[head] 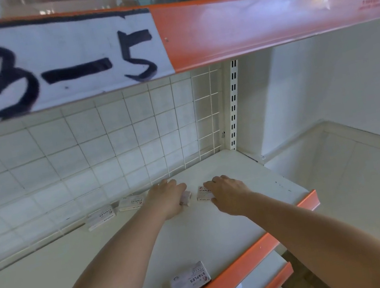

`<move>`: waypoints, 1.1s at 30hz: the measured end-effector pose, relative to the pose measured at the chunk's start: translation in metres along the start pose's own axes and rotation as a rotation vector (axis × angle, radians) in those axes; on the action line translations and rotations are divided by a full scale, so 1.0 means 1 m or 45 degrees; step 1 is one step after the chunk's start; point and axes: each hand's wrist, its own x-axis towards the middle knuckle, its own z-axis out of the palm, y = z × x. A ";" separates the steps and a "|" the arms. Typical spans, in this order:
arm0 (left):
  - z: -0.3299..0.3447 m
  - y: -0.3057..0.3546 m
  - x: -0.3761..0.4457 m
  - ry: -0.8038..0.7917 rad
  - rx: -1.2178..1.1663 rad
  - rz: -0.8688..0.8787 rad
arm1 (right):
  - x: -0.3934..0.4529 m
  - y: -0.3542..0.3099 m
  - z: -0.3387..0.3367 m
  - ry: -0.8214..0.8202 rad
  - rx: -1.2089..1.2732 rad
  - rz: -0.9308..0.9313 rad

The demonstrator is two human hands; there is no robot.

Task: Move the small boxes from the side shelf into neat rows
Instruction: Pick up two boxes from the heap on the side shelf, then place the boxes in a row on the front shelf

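Working left to right along the wire grid back panel (107,143): two staple boxes (100,216) (130,203) are already lying flat at its foot, side by side. Next, my left hand (168,198) is curling over a third box (186,197), fingers wrapping its edges. Just right, my right hand (225,192) is pressing down on a fourth box (202,193), fingertips bent over its far side. Farthest from the panel, a fifth box (190,281) is waiting near the orange shelf lip (254,254). I'm judging them small, stiff, dense cardboard, slick enough to slide; best pinched by the long sides.
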 end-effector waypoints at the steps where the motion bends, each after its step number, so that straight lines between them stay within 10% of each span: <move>1: -0.001 -0.001 -0.005 0.007 -0.012 -0.001 | -0.002 -0.003 -0.001 0.008 0.000 0.003; 33: -0.001 -0.070 -0.200 -0.053 -0.179 -0.581 | -0.016 -0.161 -0.007 0.083 -0.089 -0.656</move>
